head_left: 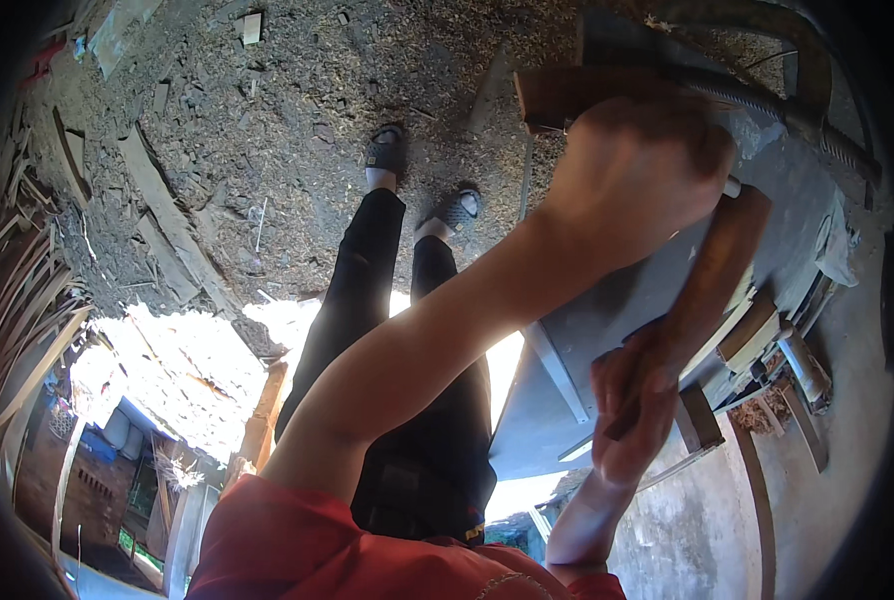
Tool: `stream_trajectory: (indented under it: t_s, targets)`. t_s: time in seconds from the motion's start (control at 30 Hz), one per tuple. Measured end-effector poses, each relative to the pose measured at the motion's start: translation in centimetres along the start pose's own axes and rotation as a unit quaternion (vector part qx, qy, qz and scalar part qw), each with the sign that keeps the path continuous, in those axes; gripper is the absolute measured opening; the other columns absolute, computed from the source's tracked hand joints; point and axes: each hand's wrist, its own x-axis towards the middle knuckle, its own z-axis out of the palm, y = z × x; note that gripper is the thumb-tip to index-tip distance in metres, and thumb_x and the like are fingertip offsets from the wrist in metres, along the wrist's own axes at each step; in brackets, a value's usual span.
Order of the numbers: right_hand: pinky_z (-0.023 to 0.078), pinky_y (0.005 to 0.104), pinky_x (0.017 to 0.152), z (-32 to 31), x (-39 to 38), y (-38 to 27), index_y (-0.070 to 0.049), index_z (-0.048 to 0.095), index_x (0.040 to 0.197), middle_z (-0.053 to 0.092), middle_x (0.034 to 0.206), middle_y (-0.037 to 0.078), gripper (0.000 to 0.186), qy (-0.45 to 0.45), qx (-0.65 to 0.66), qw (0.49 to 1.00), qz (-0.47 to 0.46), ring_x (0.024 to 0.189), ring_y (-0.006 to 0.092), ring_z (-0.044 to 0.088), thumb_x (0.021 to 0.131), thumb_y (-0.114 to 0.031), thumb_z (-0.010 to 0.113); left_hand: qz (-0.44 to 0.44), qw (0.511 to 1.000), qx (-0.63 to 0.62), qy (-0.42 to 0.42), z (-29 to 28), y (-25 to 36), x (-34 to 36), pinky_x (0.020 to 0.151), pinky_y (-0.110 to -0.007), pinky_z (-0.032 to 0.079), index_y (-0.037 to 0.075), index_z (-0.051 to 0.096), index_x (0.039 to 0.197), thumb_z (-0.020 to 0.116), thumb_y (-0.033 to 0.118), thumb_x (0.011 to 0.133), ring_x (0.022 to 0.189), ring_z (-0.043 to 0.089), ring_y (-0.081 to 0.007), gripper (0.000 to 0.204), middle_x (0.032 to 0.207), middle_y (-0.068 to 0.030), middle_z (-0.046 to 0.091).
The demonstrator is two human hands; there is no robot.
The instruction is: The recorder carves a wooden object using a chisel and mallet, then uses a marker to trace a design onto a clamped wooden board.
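My left hand reaches across to the far right, closed in a fist and slightly blurred by motion. It is around something mostly hidden; a small pale rounded end shows just beside it. Beneath and beyond that fist lies a reddish-brown wood block. A long brown wooden bar is gripped near its lower end by my right hand. The bar slants up to the right, and its top is close to the pale end; I cannot tell whether they touch.
A metal clamp with a threaded rod lies at the far right, by the wood block. Under my arms is a grey bench top. Wood offcuts sit along the right wall. Planks and shavings cover the ground at left; bent strips are piled at the left edge.
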Motion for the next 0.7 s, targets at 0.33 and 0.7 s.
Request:
stream_trajectory:
  t_s: [0.33, 0.7]
  targets:
    - [0.024, 0.0248, 0.056, -1.5, 0.8, 0.3, -0.005, 0.05, 0.11, 0.031, 0.063, -0.002, 0.037, 0.132, 0.072, 0.985, -0.089, 0.054, 0.0084, 0.024, 0.103, -0.04, 0.04, 0.033, 0.998, -0.032, -0.045, -0.1, 0.7, -0.2, 0.041, -0.027, 0.041, 0.018, 0.054, 0.062, 0.065, 0.022, 0.065, 0.048, 0.054, -0.0137, 0.013, 0.054, 0.004, 0.049]
    - [0.03, 0.0243, 0.057, 2.5, 1.0, -2.1, -0.004, 0.044, 0.103, 0.03, 0.069, 0.0, 0.029, 0.229, -0.1, 0.954, -0.169, 0.06, 0.0111, 0.03, 0.103, -0.032, 0.041, 0.019, 0.998, -0.037, -0.046, -0.1, 0.5, 0.0, 0.042, -0.03, 0.041, 0.018, 0.053, 0.063, 0.071, 0.022, 0.064, 0.048, 0.054, -0.015, 0.018, 0.054, 0.0034, 0.05]
